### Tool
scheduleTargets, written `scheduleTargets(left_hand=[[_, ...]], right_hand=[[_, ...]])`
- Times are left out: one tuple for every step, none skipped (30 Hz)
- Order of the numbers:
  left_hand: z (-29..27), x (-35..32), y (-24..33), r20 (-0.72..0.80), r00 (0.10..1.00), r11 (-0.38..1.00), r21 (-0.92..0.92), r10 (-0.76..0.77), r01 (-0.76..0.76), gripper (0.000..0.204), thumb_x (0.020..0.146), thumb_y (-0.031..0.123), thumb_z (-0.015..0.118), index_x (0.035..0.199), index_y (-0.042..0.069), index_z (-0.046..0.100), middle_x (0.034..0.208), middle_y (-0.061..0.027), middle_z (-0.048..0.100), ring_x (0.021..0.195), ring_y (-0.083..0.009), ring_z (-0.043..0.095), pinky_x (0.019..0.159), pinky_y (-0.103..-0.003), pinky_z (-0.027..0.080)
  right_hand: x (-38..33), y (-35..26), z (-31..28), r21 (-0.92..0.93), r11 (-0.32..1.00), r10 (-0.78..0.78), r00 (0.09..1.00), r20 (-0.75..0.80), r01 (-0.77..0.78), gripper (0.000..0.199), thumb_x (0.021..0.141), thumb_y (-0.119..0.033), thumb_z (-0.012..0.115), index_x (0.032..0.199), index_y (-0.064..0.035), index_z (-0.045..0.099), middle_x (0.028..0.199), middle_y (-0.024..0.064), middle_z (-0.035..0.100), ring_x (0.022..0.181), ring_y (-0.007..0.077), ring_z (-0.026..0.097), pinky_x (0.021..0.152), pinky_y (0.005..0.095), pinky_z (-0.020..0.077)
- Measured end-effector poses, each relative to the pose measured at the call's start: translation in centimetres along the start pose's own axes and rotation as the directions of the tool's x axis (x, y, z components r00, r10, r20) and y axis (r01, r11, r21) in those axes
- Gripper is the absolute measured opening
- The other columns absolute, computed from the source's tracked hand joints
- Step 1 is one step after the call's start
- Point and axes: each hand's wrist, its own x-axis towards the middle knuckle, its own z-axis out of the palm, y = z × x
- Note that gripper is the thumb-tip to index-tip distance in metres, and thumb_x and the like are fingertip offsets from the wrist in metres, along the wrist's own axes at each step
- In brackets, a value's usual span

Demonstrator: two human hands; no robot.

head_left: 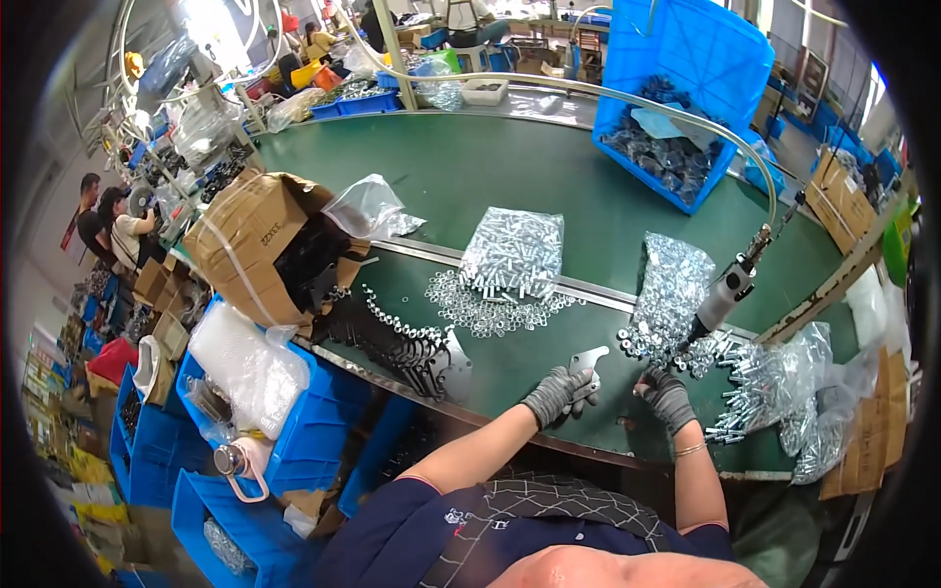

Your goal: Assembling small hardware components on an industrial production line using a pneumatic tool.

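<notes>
My left hand (555, 395), in a grey knit glove, grips a pale metal plate (591, 359) between thumb and fingers, above the table's near edge. To its right my right hand (669, 400), gloved alike, has its fingers curled together; what they pinch, if anything, is too small to make out. Just beyond it lies a pile of small metal nuts (642, 341), spilling from a clear bag (676, 272). A power screwdriver (723, 296) leans over this pile. Long bolts (733, 402) lie right of my right hand, partly in a plastic bag (789, 377).
Left on the green table (421, 157) are black parts in rows (392, 351), loose metal rings (490, 312) and a bag of metal sleeves (515, 250). An open carton (257, 245) stands at left. A tilted blue bin (686, 93) with dark parts stands at the far right.
</notes>
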Motion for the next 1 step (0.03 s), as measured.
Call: scheduleTargets(left_hand=[[-0.09, 0.02, -0.15, 0.007, 1.000, 0.999, -0.033, 0.013, -0.013, 0.026, 0.093, 0.033, 0.050, 0.093, 0.008, 0.057, 0.070, -0.0047, 0.066, 0.040, -0.0083, 0.049, 0.035, -0.021, 0.034]], right_hand=[[0.13, 0.50, 0.21, -0.008, 1.000, 0.004, 1.000, 0.009, -0.004, 0.021, 0.074, -0.016, 0.067, 0.091, -0.0070, 0.061, 0.073, 0.0111, 0.064, 0.066, 0.0199, 0.061, 0.065, 0.0327, 0.0481]])
